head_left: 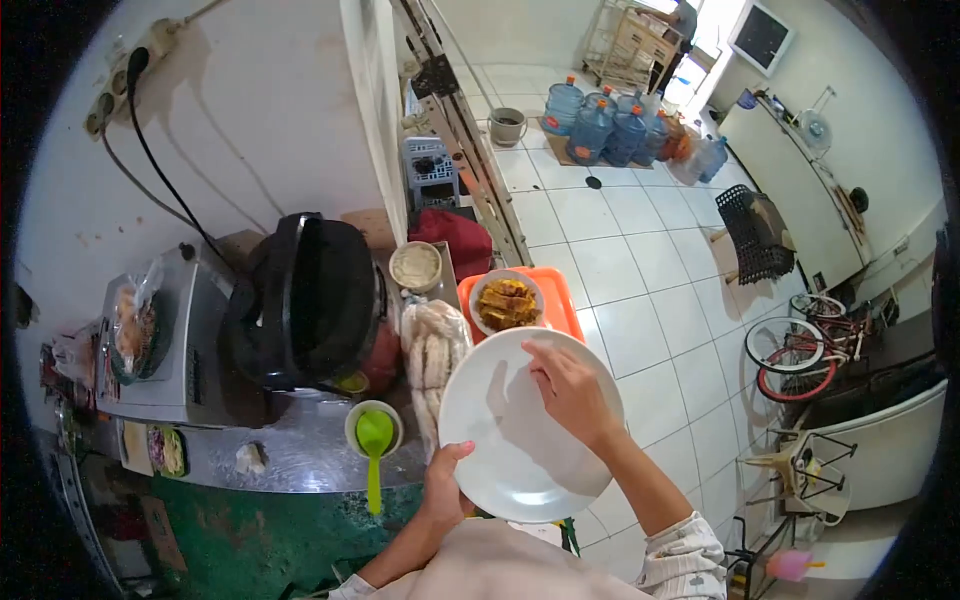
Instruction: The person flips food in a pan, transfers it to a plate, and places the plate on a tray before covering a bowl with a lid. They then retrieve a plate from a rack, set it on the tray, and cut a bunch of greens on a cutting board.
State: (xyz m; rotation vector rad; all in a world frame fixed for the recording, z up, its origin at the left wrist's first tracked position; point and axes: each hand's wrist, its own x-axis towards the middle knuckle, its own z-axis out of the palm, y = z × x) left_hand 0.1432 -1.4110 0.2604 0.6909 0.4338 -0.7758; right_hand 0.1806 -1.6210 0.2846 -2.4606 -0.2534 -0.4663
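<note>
- Left hand [449,488]: closed on the near-left rim of a round, glossy white plate [530,455], thumb laid over the edge; the fingers beneath are hidden.
- Right hand [565,388]: partly open above the plate, index finger extended, the others loosely curled; nothing is seen in its grasp, and contact with the surface cannot be told.
- Plate: held before the torso, overlapping in view a rectangular orange plastic tray [563,298]; touching or apart cannot be told.
- Risks, as judged: with a firm grip seen on one side only, the plate could be tipped by pressure on its far half. By a forward swing, a round white bowl of browned food [475,313] could be knocked.
- Left side: crowded by a clear plastic bag of pale, long pieces [432,365]. Past the front edge of the grey metal desk [310,462], a bright green plastic spoon [374,432] projects in view and could be caught by a sleeve.
- Right side: room is offered above the white tiled floor [650,350], where a dropped plate could be broken.
</note>
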